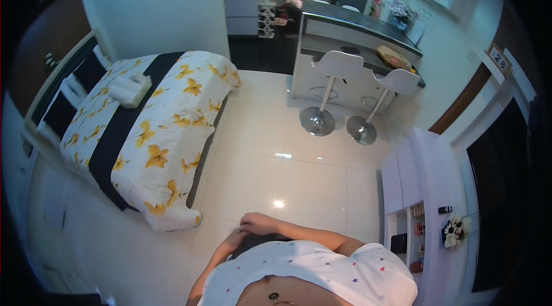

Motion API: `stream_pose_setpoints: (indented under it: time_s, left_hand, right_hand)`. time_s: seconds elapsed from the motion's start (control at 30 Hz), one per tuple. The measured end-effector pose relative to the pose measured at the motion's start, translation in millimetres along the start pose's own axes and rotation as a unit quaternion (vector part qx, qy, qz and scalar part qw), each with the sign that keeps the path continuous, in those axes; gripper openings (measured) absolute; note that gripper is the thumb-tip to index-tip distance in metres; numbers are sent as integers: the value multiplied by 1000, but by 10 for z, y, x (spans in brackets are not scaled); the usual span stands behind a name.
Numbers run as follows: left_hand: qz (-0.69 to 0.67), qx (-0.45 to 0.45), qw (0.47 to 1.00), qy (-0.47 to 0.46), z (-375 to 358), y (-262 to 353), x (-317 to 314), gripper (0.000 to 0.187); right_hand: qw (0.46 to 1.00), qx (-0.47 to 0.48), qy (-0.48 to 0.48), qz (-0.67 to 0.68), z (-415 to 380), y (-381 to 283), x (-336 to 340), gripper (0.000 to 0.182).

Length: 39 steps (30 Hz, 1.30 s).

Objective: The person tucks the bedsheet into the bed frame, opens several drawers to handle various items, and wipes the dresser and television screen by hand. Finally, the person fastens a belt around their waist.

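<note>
At the front of my body, below the middle of the view, my two hands meet. My right hand (260,223) lies across the front with its fingers bent down over the other hand; anything inside them is hidden. My left hand (234,239) sits just below and to the left, touching it, and its fingers are mostly covered. Right behind the hands is dark clothing (257,241) at the waist. A white shirt (299,260) with small stars covers my torso.
A bed (164,127) with a yellow-flowered cover stands left, a tissue box (133,91) on it. Two white stools (339,65) stand by a grey-topped counter (359,20). A white cabinet (422,173) with flowers (456,231) lines the right. Glossy tiles (270,173) lie between.
</note>
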State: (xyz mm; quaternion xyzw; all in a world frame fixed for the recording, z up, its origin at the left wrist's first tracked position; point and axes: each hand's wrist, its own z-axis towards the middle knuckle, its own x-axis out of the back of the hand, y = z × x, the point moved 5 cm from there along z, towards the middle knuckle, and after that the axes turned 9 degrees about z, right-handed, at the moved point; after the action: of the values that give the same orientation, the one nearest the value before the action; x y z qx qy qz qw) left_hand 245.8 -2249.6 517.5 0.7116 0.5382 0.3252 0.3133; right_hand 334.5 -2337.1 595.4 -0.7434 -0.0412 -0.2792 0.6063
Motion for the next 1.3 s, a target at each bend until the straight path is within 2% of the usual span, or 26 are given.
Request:
stream_pose_setpoints:
  time_s: [0.03,0.07,0.1,0.17,0.27,0.37,0.47,0.5,0.57,0.63,0.67,0.7,0.8,0.87,0.97,1.03,1.13,1.23,1.27,1.3]
  left_hand:
    - [11,-24,1000,16,73,98,-10,47]
    - [-46,7,999,-23,86,264,-49,47]
    - [-67,-5,997,-44,97,398,-51,47]
    - [-108,-28,990,-84,179,593,-6,48]
    - [-98,-42,989,-107,523,564,125,48]
    - [-31,-65,990,-121,865,671,386,47]
    - [-44,-17,989,-141,1230,776,703,47]
    - [-107,6,980,-169,1328,847,794,45]
    - [-113,38,975,-187,1514,1085,1011,43]
    - [-87,23,971,-224,1779,1304,1204,42]
    - [31,-40,980,-194,1895,1467,1335,46]
    - [128,-59,973,-181,2052,1531,1407,48]
    - [360,-89,907,-199,2478,1902,1435,56]
    - [336,-72,896,-282,2794,2009,1268,55]
    - [341,-138,889,-275,3184,2337,818,52]
    - [354,-195,881,-245,3543,2566,529,50]
    - [395,-299,842,-213,3945,2993,289,41]
    - [325,-279,862,-271,4232,3600,165,46]
    - [283,-245,901,-219,4280,3782,191,46]
    - [292,-287,906,-109,4361,3842,224,46]
  right_hand:
    - [999,10,20,45,-113,159,186,25]
    - [999,-22,33,1,-248,394,342,28]
    - [997,-55,44,-42,-412,613,484,32]
    - [978,-196,-69,30,-742,854,605,36]
    - [957,-260,-39,119,-994,752,738,39]
    - [941,-332,20,62,-1029,870,862,37]
    - [894,-438,24,89,-1052,1284,923,35]
    - [888,-445,33,110,-981,1216,1015,34]
    - [875,-458,52,150,-821,1034,1323,31]
    - [888,-420,130,137,-644,1106,1468,29]
    - [892,-399,168,130,-554,1146,1524,28]
    - [889,-381,225,116,-439,1157,1606,27]
    - [859,-347,359,116,-38,1172,1929,27]
    - [856,-258,429,126,253,1224,2159,31]
    - [879,-284,321,210,614,1333,2475,32]
    - [865,-288,333,242,657,1666,2609,31]
    - [825,-291,365,319,571,1947,3103,27]
    - [831,-309,361,289,534,2388,3606,24]
    - [838,-289,372,275,526,2473,3829,23]
    - [844,-282,377,256,490,2557,3987,24]
